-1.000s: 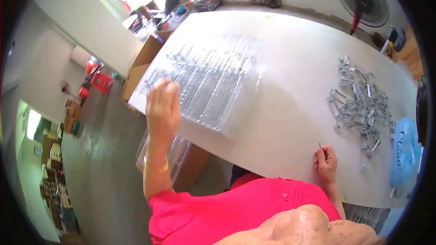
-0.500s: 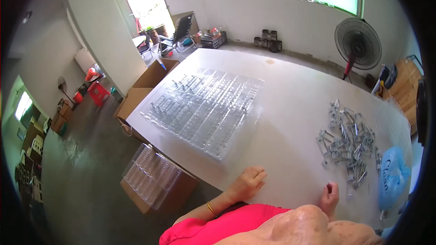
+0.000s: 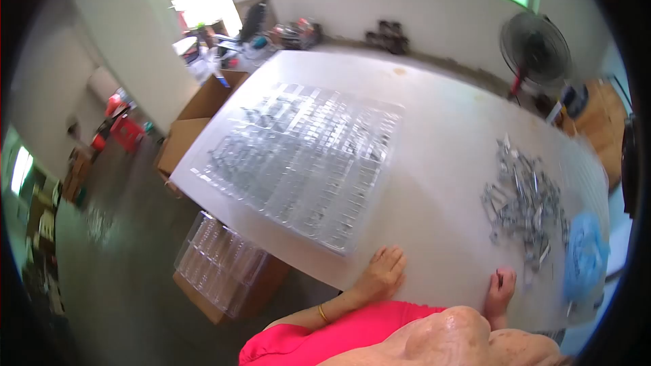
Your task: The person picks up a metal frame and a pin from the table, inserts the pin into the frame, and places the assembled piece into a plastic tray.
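My left hand (image 3: pixel 383 272) lies palm down on the white table (image 3: pixel 434 210), its fingers slightly spread and nothing in it, below the corner of a large clear plastic tray (image 3: pixel 305 163). The tray has rows of small compartments, some with metal parts at its upper left. My right hand (image 3: pixel 500 290) rests near the table's front edge with fingers curled; a small dark thing shows at the fingertips, too small to name. Above it lies a heap of metal hardware (image 3: pixel 525 203), apart from the hand.
A blue plastic bag (image 3: pixel 586 254) sits right of the heap. Open cardboard box (image 3: pixel 183 139) stands beyond the table's left edge. Another clear tray (image 3: pixel 220 264) lies on a carton below left. A standing fan (image 3: pixel 536 51) is at the back right.
The view has shifted and blurred slightly. My left hand has flattened, its fingers more extended on the table. My right hand has turned a little, still curled.
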`<state>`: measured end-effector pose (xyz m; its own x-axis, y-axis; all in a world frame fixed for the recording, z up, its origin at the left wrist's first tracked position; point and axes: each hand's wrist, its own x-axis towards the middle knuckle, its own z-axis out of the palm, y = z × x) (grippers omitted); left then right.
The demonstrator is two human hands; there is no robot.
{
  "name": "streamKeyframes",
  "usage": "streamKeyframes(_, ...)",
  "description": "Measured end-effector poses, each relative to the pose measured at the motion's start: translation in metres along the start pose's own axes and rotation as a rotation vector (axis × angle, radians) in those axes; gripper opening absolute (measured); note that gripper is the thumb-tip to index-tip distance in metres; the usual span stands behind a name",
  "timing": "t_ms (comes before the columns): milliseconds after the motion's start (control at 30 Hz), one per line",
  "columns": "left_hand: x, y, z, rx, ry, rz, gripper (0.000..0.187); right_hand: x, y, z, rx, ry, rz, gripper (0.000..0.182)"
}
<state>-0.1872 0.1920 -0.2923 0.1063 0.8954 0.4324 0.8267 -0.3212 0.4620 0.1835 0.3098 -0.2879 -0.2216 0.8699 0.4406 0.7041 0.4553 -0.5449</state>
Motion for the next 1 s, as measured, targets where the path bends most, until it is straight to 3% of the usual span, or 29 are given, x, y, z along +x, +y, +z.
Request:
streamKeyframes(467, 0.006, 0.001, -0.002, 0.068, -0.055, -0.025, 0.045, 0.013, -0.035, -0.007, -0.163, 0.044, 0.065, 0.009)
streamKeyframes(1000, 0.014, 0.019, -0.009, 0.177, -0.031, 0.042, 0.038, 0.001, -0.023, -0.007, -0.085, 0.085, -0.028, 0.008)
